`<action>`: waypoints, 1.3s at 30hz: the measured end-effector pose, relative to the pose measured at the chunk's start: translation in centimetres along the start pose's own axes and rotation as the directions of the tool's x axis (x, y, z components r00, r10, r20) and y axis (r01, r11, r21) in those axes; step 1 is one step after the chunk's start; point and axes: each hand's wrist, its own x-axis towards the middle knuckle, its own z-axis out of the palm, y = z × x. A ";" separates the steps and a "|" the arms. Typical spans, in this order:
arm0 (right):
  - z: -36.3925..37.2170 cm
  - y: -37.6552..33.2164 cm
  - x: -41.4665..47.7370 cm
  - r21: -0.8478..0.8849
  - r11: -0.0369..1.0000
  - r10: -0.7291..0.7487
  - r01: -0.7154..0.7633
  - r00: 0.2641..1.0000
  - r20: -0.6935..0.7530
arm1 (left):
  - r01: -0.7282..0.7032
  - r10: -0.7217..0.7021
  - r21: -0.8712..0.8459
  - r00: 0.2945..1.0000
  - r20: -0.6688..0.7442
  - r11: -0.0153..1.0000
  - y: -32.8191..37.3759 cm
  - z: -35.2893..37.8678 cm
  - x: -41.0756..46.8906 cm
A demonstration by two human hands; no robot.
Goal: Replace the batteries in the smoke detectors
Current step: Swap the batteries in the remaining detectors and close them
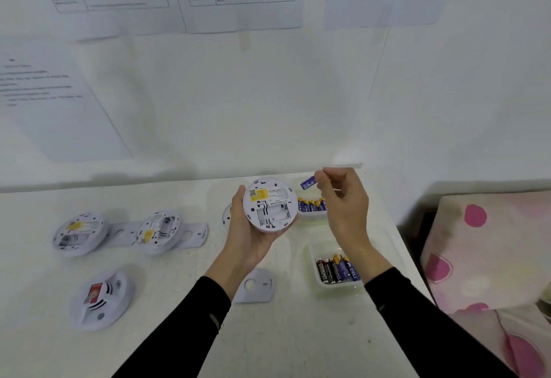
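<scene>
My left hand (247,231) holds a round white smoke detector (269,204) with its back facing me; its battery bay looks empty. My right hand (343,198) pinches a blue battery (307,182) just above and to the right of the detector. Behind the detector sits a clear tray (313,215) of blue-and-yellow batteries (311,204). A second clear tray (334,286) in front of it holds several black and blue batteries (337,270).
Two opened detectors (79,233) (158,231) lie back-up on the white table (179,318) at left, beside mounting plates (196,234). A face-up detector (101,298) lies nearer me. Another plate (256,286) rests under my left wrist. A pink-spotted cloth (492,252) lies at right.
</scene>
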 end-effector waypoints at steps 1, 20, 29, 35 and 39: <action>0.3 -0.6 -1.0 0.036 0.999 0.001 -0.002 1.000 0.020 | -0.010 0.010 -0.002 1.000 -0.009 1.000 -0.1 0.1 0.1; 3.0 3.3 -5.8 -0.583 0.624 -0.513 0.519 0.836 0.195 | -0.042 0.043 -0.098 0.999 0.017 0.994 0.3 0.8 0.3; 1.3 3.7 -0.1 -0.389 0.825 -0.321 0.411 0.906 0.275 | 0.005 -0.002 -0.116 1.000 0.031 0.993 0.4 -1.2 0.5; -0.2 6.9 8.0 -0.886 0.425 0.349 0.186 0.869 0.350 | 0.047 -0.040 -0.145 0.998 0.054 0.988 0.2 -1.1 0.4; 0.1 7.8 9.0 -0.909 0.347 0.407 0.233 0.835 0.369 | 0.057 -0.050 -0.142 0.997 0.052 0.988 0.2 -1.1 0.5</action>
